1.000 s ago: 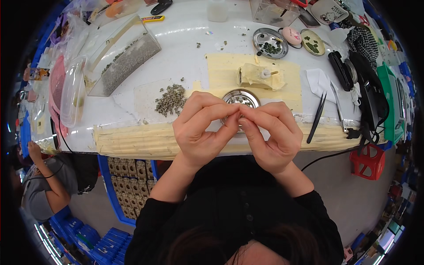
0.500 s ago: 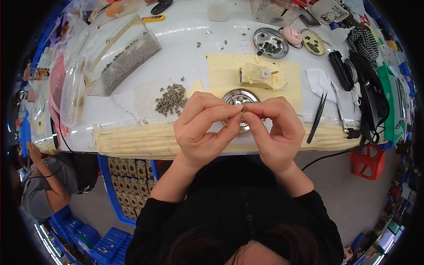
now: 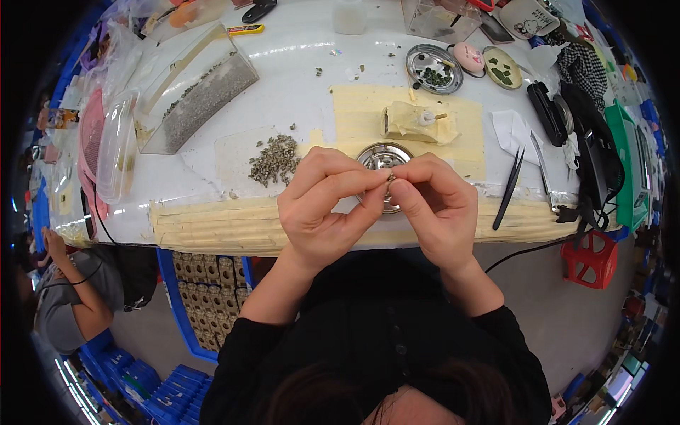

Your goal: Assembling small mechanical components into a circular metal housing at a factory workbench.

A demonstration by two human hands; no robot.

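Observation:
Thumb and index finger of my left hand are pinched together, tip to tip with those of my right hand. Between them sits a tiny metallic piece, mostly covered by the fingertips and too small to name. Both hands hover over a round shiny metal dish, whose contents are partly hidden. Left of my left hand lies a heap of small grey-metal parts on a clear sheet. Beyond the dish stands a block wrapped in masking tape, with a white and wooden peg on top.
Black tweezers and a long metal tool lie to the right. A clear box of grey granules rests at left. At the back right are a metal tray with dark green bits and a round dish. Another person sits at left.
My right hand has shifted slightly left and its fingers have rolled a little, showing slightly more of the tiny piece. My left hand has barely moved.

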